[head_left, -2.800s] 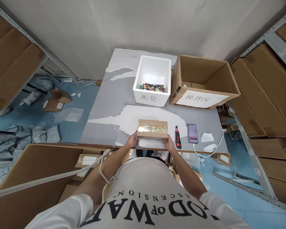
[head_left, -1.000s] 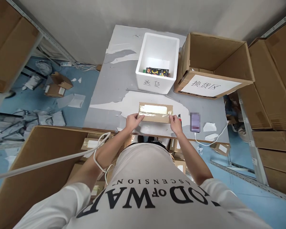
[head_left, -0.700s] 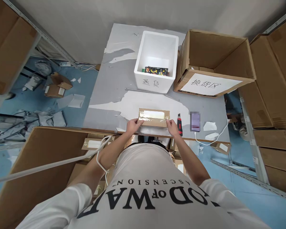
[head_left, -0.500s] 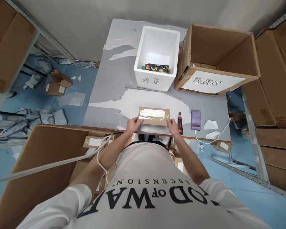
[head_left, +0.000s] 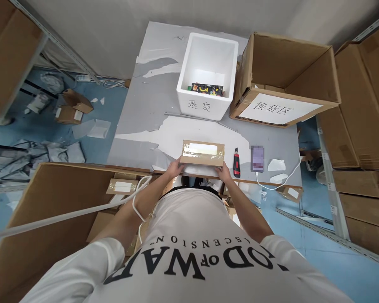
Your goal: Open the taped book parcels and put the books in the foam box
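Note:
A small taped cardboard box (head_left: pixel 202 159) with a white label on top is held between my two hands near the front edge of the table. My left hand (head_left: pixel 175 167) grips its left end, and my right hand (head_left: pixel 223 171) grips its right end; the fingertips are partly hidden by the box. To the right of the box lies a red and black utility knife (head_left: pixel 236 163). Beyond it a phone (head_left: pixel 257 159) with a blurred screen rests on the table, a white cable plugged into its lower end.
A white foam box (head_left: pixel 205 107) with a few colourful packs stands at the back. Beside it is a large open carton (head_left: pixel 284 110) with a handwritten sign. Another big carton (head_left: pixel 22 219) holding small boxes stands at my left. Paper scraps (head_left: pixel 276 165) lie right of the phone.
The near side of the small box now shows more, as if it has been tilted or lifted slightly. Both hands have shifted a little lower around its ends.

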`<action>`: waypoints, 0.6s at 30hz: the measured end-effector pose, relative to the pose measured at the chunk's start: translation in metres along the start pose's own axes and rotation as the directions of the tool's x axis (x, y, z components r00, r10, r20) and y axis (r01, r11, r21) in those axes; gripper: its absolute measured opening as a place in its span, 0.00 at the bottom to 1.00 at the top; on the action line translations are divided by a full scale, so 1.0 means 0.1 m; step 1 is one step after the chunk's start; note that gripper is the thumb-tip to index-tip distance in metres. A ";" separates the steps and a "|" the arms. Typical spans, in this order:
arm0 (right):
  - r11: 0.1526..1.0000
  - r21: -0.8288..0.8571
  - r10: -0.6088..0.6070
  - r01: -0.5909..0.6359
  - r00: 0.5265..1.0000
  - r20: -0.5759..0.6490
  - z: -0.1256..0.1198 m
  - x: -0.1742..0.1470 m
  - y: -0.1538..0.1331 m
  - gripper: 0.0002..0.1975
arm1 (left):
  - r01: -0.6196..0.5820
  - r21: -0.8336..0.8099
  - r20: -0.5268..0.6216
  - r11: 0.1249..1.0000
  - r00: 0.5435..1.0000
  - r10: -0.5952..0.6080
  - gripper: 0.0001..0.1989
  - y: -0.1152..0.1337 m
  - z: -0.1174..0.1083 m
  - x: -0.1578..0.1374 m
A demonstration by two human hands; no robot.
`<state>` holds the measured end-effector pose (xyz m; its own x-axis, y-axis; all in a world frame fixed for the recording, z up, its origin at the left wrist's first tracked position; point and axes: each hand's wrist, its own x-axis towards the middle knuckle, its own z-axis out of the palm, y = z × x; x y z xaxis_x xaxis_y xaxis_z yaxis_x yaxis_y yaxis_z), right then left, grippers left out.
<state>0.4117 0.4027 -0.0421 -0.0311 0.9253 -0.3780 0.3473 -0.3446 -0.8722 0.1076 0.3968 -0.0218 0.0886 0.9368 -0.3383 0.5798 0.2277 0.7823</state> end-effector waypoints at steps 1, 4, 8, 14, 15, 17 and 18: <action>0.999 0.032 -0.010 0.010 1.000 -0.009 0.01 -0.01 -0.04 0.25 | -0.015 -0.024 -0.029 1.000 0.999 0.015 0.22 0.04 0.00 -0.01; 0.993 0.100 -0.067 0.069 0.997 -0.023 -0.02 -0.02 -0.20 0.21 | -0.068 -0.072 -0.117 0.995 0.991 0.060 0.23 0.18 -0.07 -0.06; 1.000 -0.001 -0.028 0.028 0.996 -0.085 -0.09 -0.01 -0.42 0.20 | 0.037 0.003 -0.275 0.999 0.961 -0.035 0.25 0.39 -0.15 -0.03; 0.944 -0.293 0.116 -0.151 0.984 -0.134 -0.07 0.11 -0.50 0.23 | 0.210 0.141 -0.262 0.967 0.950 -0.168 0.29 0.44 -0.15 0.19; 0.936 -0.307 0.138 -0.170 0.983 -0.124 -0.07 0.13 -0.48 0.23 | 0.218 0.150 -0.248 0.964 0.952 -0.177 0.29 0.41 -0.14 0.21; 0.931 -0.316 0.153 -0.183 0.981 -0.118 -0.06 0.16 -0.44 0.22 | 0.222 0.157 -0.229 0.962 0.956 -0.183 0.29 0.36 -0.14 0.25; 0.932 -0.314 0.151 -0.182 0.981 -0.121 -0.06 0.18 -0.42 0.22 | 0.218 0.155 -0.223 0.964 0.958 -0.181 0.29 0.34 -0.14 0.26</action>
<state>0.4017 0.4344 -0.0101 0.1353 0.8750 -0.4649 0.6238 -0.4398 -0.6461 0.1183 0.4327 0.0032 -0.2010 0.9153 -0.3490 0.7034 0.3828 0.5989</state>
